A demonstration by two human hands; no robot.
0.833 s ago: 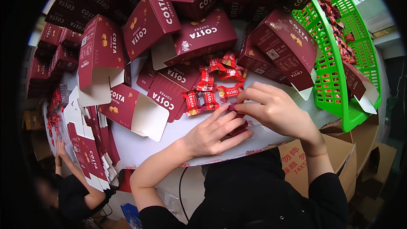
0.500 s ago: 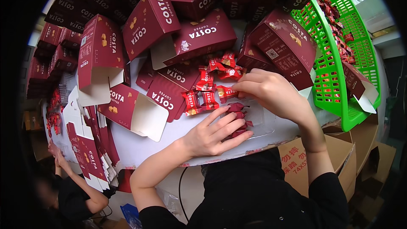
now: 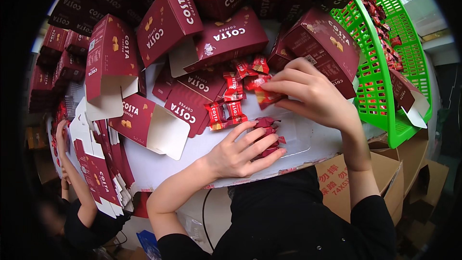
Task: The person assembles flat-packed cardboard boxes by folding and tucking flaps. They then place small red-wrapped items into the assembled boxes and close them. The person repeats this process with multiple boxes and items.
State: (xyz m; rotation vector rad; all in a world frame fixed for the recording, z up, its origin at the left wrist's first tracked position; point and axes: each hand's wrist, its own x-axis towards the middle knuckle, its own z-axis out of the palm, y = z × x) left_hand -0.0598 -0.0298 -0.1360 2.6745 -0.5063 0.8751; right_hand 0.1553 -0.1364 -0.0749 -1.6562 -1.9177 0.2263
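Note:
My right hand (image 3: 320, 96) has its fingers closed on a small red-and-gold wrapped candy (image 3: 266, 98), lifted a little above the table. Another red piece shows close by its fingertips. My left hand (image 3: 240, 153) lies with fingers spread over a row of dark red wrapped pieces (image 3: 266, 124) in a clear plastic tray (image 3: 299, 139); its fingertips touch them and partly hide them. Just left of the tray, several loose red wrapped candies (image 3: 234, 110) lie in a loose cluster, reaching back toward the boxes.
Open maroon cartons (image 3: 166, 132) and flat maroon sheets (image 3: 190, 108) surround the candies. A green basket (image 3: 385, 82) of red candies stands at right. Folded cartons (image 3: 96, 168) lie at left, beside a co-worker's arm (image 3: 74, 168). Brown cardboard boxes (image 3: 363, 183) stand below the table's edge.
My right hand has shifted slightly up and right, and the candy near its fingers has come off the table. My left hand stays put. The co-worker's arm has reached farther forward.

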